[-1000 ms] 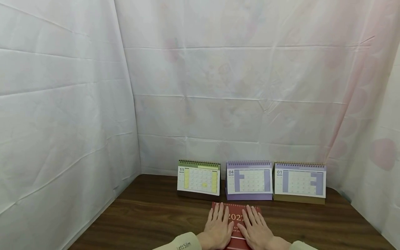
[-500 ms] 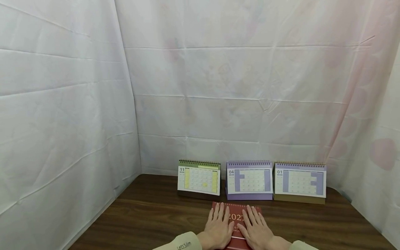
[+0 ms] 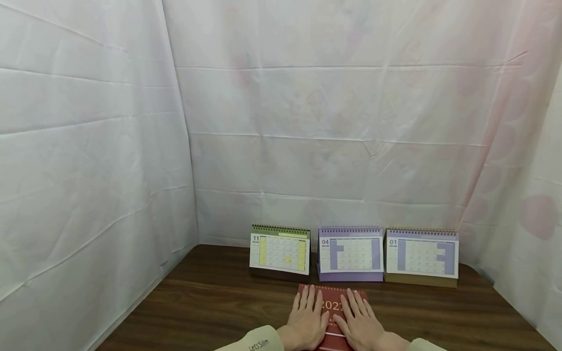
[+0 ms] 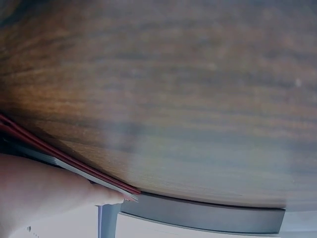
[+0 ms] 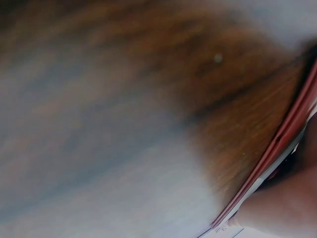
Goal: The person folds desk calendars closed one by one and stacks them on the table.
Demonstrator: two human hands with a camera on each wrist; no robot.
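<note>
A red desk calendar with "2027" on its cover lies flat on the dark wooden table, its spiral edge away from the person. On its left side rests the left hand, fingers straight and pointing forward. The right hand lies likewise on the right side, palm down with straight fingers. Between the hands part of the cover shows; its near end runs out of the head view. In the left wrist view the red calendar's edge passes under the hand, and the right wrist view shows its opposite edge.
Behind stand a green-topped calendar marked 11, a purple calendar marked 04 and a purple-topped calendar marked 01 on a brown base. White cloth hangs behind the table and at both sides.
</note>
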